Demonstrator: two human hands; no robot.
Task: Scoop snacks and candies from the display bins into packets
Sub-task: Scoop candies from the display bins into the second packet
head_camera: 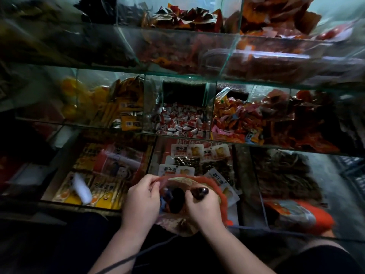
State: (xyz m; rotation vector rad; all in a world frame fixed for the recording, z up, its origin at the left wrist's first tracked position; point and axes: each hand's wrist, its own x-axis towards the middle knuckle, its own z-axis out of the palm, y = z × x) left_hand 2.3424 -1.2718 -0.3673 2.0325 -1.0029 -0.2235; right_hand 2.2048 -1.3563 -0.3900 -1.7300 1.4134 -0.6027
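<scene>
One packet (218, 192), mouth up, in left hand (140, 202), scoop (201, 191) in right hand (201, 207)

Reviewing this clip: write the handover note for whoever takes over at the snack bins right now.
Left grip: pinches the rim of the reddish packet, holding it open.
Right grip: curled round a dark glossy object at the packet's mouth, possibly a scoop handle; too blurred to tell.
Packet is in front of the lower bin of white-labelled packs; the wrapped candies are one shelf up.
Done: some contents show inside the packet.
Left: finish this load, then likely more scooping.
</scene>
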